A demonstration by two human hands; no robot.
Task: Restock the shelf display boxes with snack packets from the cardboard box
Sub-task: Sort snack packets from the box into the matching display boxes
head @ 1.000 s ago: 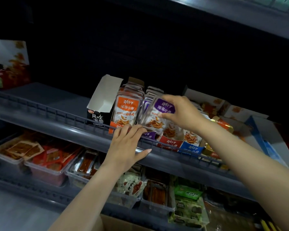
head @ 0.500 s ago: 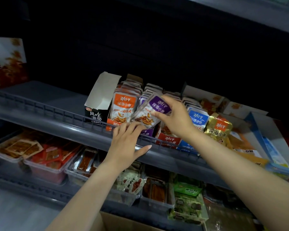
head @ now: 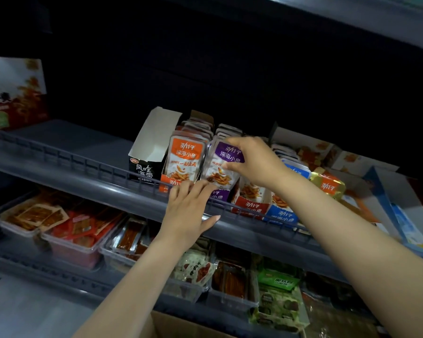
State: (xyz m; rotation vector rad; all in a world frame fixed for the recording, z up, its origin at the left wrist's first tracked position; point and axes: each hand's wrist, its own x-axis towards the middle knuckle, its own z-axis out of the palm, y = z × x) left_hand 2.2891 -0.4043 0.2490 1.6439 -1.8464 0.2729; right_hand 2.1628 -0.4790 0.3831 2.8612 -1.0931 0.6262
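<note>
Purple packet [head: 221, 164], at the front edge of the shelf [head: 83, 184], is pinched by the right hand [head: 257, 162]. The left hand [head: 191, 213], fingers straight, touches its bottom.

Head view, close, facing shelf [head: 122, 189]

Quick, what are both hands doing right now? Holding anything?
Left hand: open, fingers flat over the shelf edge, holding nothing.
Right hand: pinching the purple snack packet.
</note>
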